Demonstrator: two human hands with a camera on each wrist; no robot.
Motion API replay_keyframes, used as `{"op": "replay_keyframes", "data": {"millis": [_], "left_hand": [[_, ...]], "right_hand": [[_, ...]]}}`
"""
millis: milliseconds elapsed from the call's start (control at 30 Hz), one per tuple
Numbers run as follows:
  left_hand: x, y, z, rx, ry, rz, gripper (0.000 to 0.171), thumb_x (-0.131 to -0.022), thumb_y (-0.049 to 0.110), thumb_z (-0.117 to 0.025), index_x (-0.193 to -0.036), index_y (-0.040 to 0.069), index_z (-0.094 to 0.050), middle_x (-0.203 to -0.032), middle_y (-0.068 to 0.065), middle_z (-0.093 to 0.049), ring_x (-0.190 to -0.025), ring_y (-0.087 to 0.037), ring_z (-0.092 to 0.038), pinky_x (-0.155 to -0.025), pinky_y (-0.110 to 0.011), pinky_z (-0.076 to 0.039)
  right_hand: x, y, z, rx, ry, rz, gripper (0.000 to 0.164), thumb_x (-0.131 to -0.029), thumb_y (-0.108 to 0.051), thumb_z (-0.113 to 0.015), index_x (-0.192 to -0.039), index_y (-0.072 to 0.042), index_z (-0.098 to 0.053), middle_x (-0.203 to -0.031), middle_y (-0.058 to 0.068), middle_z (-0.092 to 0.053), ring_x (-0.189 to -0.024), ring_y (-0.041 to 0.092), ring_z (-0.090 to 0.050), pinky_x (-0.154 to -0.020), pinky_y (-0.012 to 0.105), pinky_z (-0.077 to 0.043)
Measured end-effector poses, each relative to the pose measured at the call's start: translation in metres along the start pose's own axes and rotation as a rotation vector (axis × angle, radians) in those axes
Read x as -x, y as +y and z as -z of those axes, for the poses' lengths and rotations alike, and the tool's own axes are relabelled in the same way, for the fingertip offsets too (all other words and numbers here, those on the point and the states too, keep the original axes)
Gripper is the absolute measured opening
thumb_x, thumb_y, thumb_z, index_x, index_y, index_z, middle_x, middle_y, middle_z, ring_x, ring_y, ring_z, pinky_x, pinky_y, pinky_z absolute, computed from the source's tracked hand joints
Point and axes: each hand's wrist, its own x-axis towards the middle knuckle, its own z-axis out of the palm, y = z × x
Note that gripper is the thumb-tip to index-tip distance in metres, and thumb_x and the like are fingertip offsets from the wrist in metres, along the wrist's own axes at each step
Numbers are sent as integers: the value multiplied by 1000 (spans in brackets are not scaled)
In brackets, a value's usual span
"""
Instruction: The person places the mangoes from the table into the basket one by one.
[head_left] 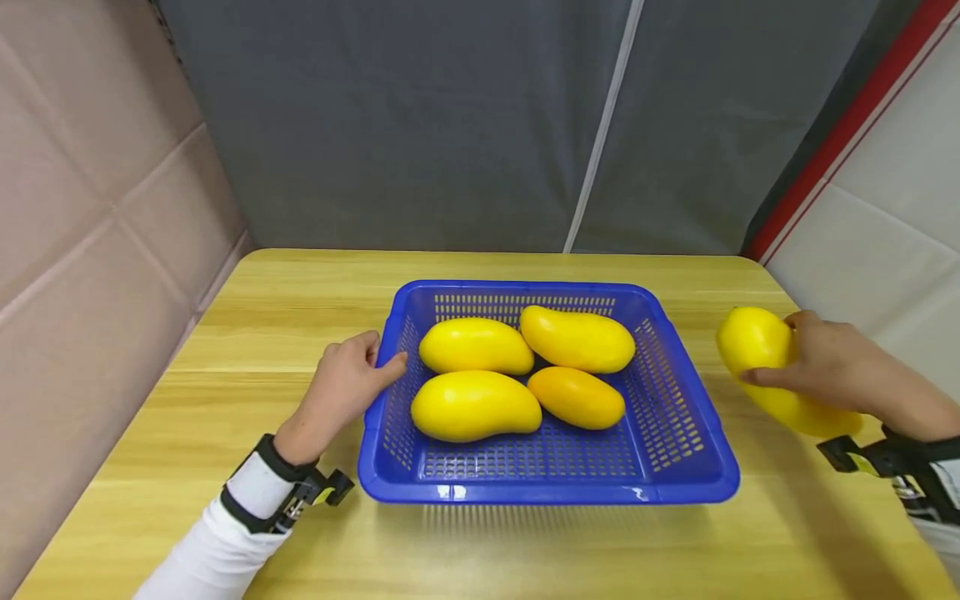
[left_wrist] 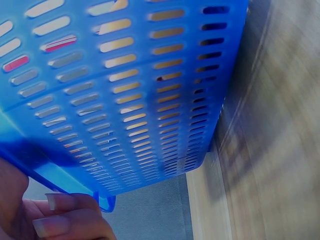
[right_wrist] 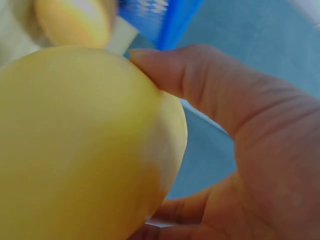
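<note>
A blue plastic basket (head_left: 547,493) with slotted walls stands on the wooden table, holding several yellow mangoes (head_left: 476,406). My left hand (head_left: 345,383) grips its left rim, thumb over the inside and fingers outside. The left wrist view catches fingertips (left_wrist: 75,220) at the rim beside the slotted basket wall (left_wrist: 125,95). To the right of the basket, my right hand (head_left: 840,362) grips another yellow mango (head_left: 757,337) from above. Close up in the right wrist view, the thumb presses the side of that mango (right_wrist: 85,135), and other fingers curl around its far side, partly hidden.
Past the held mango, a second rounded yellow shape (right_wrist: 75,20) shows near the basket's edge in the right wrist view. The wooden table (head_left: 300,300) ends at a grey curtain (head_left: 420,150). Padded panels flank it, pinkish (head_left: 82,208) at left and white (head_left: 900,200) at right.
</note>
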Motion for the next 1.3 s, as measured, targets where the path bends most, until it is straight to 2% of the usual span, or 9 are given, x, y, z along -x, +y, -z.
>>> {"op": "replay_keyframes", "data": {"millis": [167, 333, 433, 567, 833, 1067, 1300], "left_hand": [[0, 1, 1, -3, 2, 4, 28, -91, 29, -62, -87, 2, -54, -62, -6, -57, -47, -15, -58, -41, -26, -42], [1, 1, 2, -9, 3, 8, 29, -91, 29, -62, -85, 3, -53, -62, -6, -56, -47, -15, -58, -41, -25, -42], [1, 2, 2, -9, 5, 7, 29, -91, 29, -62, -85, 3, -53, -62, -6, -56, -47, -15, -58, -41, -25, -42], [1, 3, 2, -12, 6, 1, 28, -91, 30, -62, -86, 3, -54, -63, -6, -57, -47, -15, -58, -41, -26, -43], [2, 4, 1, -27, 20, -8, 29, -90, 31, -62, -82, 4, -54, -61, -5, -55, -46, -15, -57, -41, -26, -40], [3, 3, 1, -17, 21, -4, 29, -90, 30, -62, -82, 4, -54, -61, -5, -54, -46, -16, -56, -41, -26, -40], [3, 4, 2, -18, 19, -3, 30, -90, 31, -62, -81, 4, -53, -60, -4, -54, -46, -15, -56, -41, -25, -39]], "right_hand": [[7, -22, 13, 19, 64, 47, 104, -72, -52, -78, -118, 26, -28, -84, 33, -51, -64, 32, -51, -54, 41, -47], [13, -48, 21, 36, 94, 120, 104, -70, -53, -79, -123, 22, -30, -91, 33, -53, -68, 31, -52, -57, 41, -47], [14, -62, 23, 56, 107, 176, 102, -70, -51, -80, -124, 21, -32, -94, 32, -54, -73, 33, -53, -61, 45, -48], [15, -78, 22, 60, 97, 224, 101, -70, -52, -80, -126, 18, -33, -99, 32, -55, -77, 34, -53, -65, 49, -49], [18, -110, 15, 41, 55, 292, 98, -69, -54, -79, -128, 11, -36, -109, 28, -53, -77, 28, -54, -68, 45, -52], [23, -130, 10, 37, 21, 351, 98, -68, -55, -80, -129, 9, -38, -112, 27, -53, -77, 25, -56, -68, 42, -54], [28, -149, 10, -4, 30, 435, 94, -69, -56, -79, -130, 4, -41, -113, 23, -56, -82, 26, -58, -73, 44, -54]]}}
